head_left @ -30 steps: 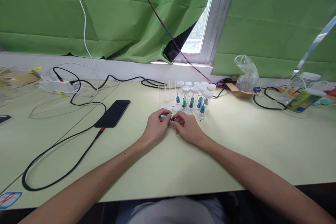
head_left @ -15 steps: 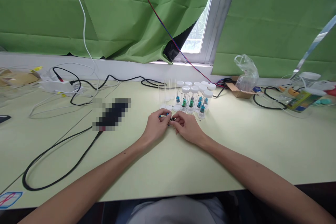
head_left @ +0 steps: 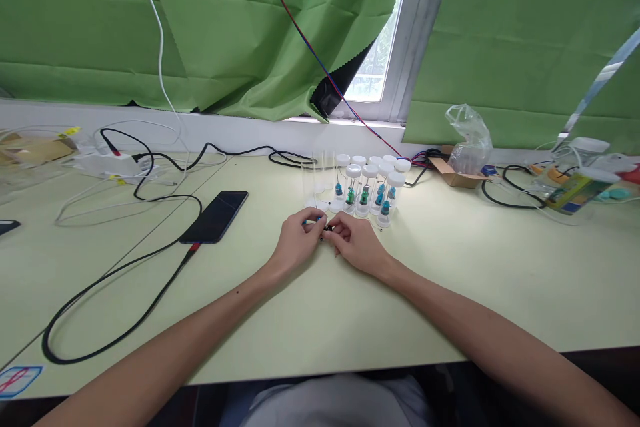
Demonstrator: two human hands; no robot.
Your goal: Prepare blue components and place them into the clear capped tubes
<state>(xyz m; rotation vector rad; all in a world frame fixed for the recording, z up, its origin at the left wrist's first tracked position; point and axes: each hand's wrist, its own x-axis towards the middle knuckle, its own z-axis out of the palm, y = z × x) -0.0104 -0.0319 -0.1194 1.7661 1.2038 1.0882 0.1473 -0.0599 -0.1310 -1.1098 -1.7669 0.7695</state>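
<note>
My left hand (head_left: 299,237) is closed, its fingertips pinching a small blue part (head_left: 319,217), most of it covered by the fingers. My right hand (head_left: 361,243) meets it from the other side, thumb and fingers closed on a small black piece (head_left: 329,227). The two pieces are too small to identify, and I cannot tell whether they are joined. Just beyond my hands stand several clear tubes with white caps (head_left: 353,171), each with a blue or green part and thin wires inside. Left of them are uncapped clear tubes (head_left: 309,180), upright on the table.
A black phone (head_left: 215,217) lies to the left, with a black cable (head_left: 120,337) looping from it. At the back right is a small cardboard box (head_left: 459,175) holding a clear plastic bag (head_left: 470,137). A white power strip (head_left: 107,163) sits at the back left.
</note>
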